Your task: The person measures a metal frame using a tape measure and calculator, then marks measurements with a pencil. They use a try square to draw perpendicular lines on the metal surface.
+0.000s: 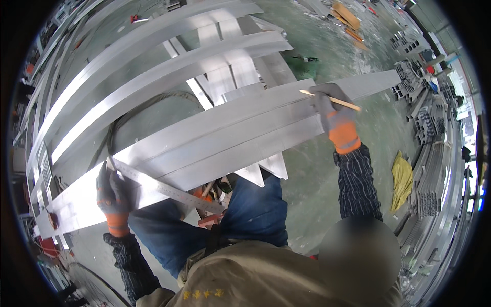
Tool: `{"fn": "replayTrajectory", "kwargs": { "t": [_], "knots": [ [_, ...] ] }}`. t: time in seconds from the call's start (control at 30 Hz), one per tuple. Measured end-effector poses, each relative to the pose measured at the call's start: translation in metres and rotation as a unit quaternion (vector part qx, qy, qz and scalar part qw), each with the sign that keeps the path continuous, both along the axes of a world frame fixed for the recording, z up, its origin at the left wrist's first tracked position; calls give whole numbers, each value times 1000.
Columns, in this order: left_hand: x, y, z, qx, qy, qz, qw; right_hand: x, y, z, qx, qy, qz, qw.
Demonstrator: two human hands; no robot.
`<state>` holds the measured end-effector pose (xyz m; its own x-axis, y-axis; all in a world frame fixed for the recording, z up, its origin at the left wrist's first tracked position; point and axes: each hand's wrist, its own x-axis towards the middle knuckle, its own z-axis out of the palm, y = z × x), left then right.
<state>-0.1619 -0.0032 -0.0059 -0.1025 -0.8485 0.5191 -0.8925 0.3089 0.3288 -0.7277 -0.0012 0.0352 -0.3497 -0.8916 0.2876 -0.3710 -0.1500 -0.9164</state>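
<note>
A long, flat silver metal profile [225,128] with lengthwise grooves lies slanting across in front of me, over other metal pieces. My left hand [113,197], in a grey and orange glove, grips the end of a metal try square [169,190] near the profile's left part. The square's marked blade slants over the profile and past its near edge, above my knees. My right hand [335,115], in a matching glove, is closed round a light wooden pencil [348,104] at the profile's right end. Part of the fingers is hidden on both hands.
More long profiles [169,84] lie beyond, across metal supports [221,77]. Bundled profiles [429,123] are stacked along the right, near a yellow cloth [402,180]. A cable [134,108] curves over the green floor. Tools in a container [210,220] sit between my legs.
</note>
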Motion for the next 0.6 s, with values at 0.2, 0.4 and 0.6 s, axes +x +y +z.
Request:
{"fn": "replayTrajectory", "kwargs": {
  "t": [0.2, 0.4, 0.6],
  "knots": [
    [-7, -1, 5, 2, -4, 7, 1000, 47, 65, 22, -12, -1, -34, 999],
    [5, -1, -3, -9, 17, 5, 1000, 116, 136, 7, 46, -24, 38, 998],
    [54, 43, -18, -27, 75, 11, 997, 98, 127, 14, -26, 1, -80, 996]
  ]
}}
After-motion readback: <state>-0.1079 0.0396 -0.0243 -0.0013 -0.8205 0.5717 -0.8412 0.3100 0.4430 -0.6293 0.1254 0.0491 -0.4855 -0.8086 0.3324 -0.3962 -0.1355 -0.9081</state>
